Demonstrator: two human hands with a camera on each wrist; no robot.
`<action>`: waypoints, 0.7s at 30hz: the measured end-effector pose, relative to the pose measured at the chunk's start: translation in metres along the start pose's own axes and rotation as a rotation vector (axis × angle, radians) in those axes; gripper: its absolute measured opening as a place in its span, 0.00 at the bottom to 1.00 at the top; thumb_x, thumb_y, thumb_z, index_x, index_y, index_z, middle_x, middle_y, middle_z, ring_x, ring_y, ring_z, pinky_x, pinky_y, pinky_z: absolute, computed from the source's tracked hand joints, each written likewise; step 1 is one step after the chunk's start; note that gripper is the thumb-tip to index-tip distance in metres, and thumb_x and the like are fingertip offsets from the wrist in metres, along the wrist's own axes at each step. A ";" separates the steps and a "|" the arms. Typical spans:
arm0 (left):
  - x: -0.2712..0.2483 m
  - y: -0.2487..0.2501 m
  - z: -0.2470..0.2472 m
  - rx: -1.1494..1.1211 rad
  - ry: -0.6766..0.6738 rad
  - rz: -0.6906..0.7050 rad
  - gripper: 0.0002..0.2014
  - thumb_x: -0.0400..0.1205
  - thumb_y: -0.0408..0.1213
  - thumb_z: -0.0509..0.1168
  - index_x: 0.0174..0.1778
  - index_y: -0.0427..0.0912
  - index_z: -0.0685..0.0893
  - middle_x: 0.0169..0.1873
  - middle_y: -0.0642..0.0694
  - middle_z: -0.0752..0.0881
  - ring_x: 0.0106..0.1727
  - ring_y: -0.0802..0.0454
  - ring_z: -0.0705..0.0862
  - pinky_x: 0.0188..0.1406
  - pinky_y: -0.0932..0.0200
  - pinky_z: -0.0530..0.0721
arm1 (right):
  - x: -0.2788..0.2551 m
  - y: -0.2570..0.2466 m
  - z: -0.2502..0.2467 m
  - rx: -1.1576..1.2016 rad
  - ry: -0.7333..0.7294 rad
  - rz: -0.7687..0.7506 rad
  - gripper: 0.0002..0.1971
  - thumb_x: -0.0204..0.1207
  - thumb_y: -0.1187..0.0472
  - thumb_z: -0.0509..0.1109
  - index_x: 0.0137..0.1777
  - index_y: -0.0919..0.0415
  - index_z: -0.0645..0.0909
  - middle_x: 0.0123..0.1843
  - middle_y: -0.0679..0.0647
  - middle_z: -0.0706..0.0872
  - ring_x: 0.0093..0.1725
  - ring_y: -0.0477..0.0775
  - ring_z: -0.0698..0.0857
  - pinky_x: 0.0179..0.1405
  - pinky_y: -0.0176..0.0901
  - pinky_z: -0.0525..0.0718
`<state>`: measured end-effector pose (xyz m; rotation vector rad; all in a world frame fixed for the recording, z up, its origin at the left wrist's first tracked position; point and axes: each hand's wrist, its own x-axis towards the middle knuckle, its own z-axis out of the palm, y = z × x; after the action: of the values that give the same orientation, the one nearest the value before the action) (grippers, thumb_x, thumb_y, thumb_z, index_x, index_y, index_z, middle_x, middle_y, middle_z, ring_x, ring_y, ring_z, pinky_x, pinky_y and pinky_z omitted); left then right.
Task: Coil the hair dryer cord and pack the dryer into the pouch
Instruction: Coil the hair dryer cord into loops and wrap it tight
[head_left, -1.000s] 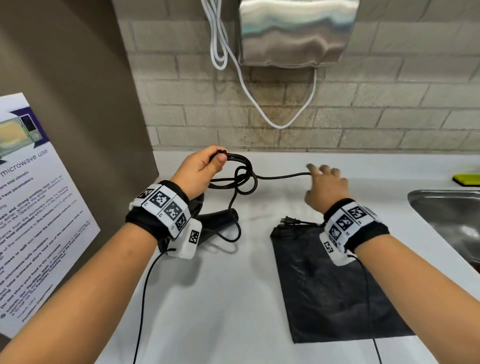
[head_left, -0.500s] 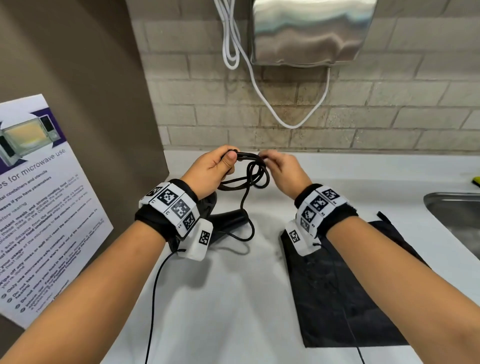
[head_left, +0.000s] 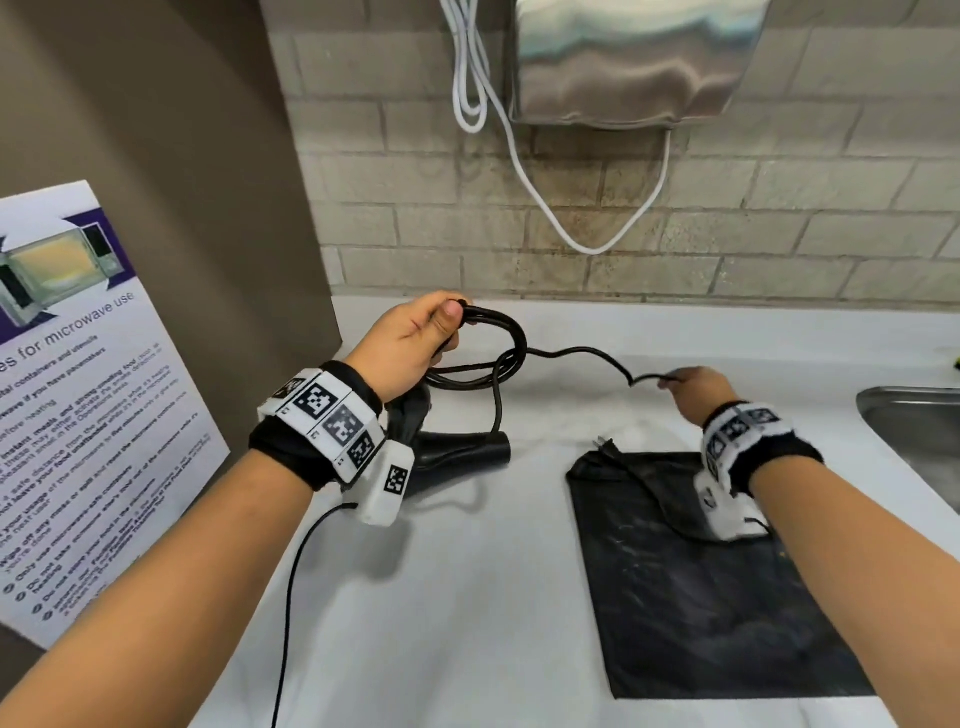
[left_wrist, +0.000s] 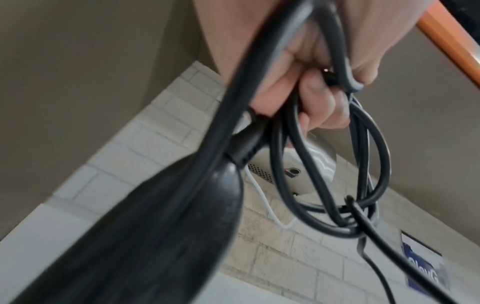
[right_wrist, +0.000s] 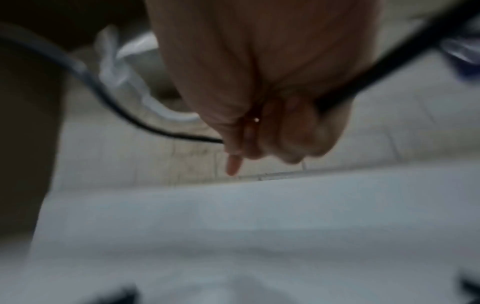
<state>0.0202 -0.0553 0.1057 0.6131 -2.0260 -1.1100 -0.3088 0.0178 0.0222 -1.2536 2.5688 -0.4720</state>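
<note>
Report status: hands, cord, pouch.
Left hand grips coiled loops of the cord. Right hand pinches the loose run. Hair dryer on counter. Plug lies on the flat pouch.

This looks like a shared pantry or staff kitchenette, not a home kitchen. A white bench (head_left: 519, 597) runs along a wall of pale brick tiles (head_left: 779, 218), with a steel sink (head_left: 914, 431) set in at the right. A stainless steel wall unit (head_left: 634, 62) hangs above, white cables (head_left: 472, 78) looping beside and beneath it. On the brown side panel (head_left: 171, 130) at the left is a printed notice (head_left: 88, 405) on microwave use, with a microwave picture and listed rules.
</note>
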 end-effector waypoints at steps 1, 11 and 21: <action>0.001 -0.001 0.001 0.005 -0.003 -0.001 0.13 0.85 0.44 0.51 0.48 0.42 0.77 0.26 0.47 0.68 0.22 0.64 0.67 0.25 0.70 0.65 | -0.003 0.003 0.003 -0.023 -0.056 -0.014 0.15 0.83 0.63 0.57 0.63 0.63 0.81 0.67 0.64 0.80 0.66 0.66 0.77 0.62 0.47 0.74; 0.010 -0.004 0.002 0.015 0.046 -0.030 0.13 0.87 0.39 0.49 0.47 0.44 0.78 0.27 0.47 0.69 0.23 0.63 0.68 0.25 0.70 0.66 | -0.048 -0.075 0.001 0.492 -0.161 -0.645 0.36 0.56 0.59 0.64 0.70 0.63 0.68 0.67 0.59 0.75 0.56 0.42 0.79 0.51 0.27 0.74; 0.011 -0.005 0.002 0.008 0.091 -0.038 0.15 0.87 0.41 0.49 0.51 0.37 0.78 0.25 0.49 0.68 0.22 0.63 0.67 0.25 0.70 0.65 | -0.063 -0.099 -0.006 0.922 -0.101 -0.762 0.09 0.81 0.71 0.60 0.48 0.60 0.80 0.35 0.54 0.83 0.28 0.44 0.82 0.29 0.35 0.80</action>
<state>0.0123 -0.0645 0.1046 0.6961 -1.9489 -1.0770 -0.2021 0.0116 0.0706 -1.6827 1.3366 -1.4509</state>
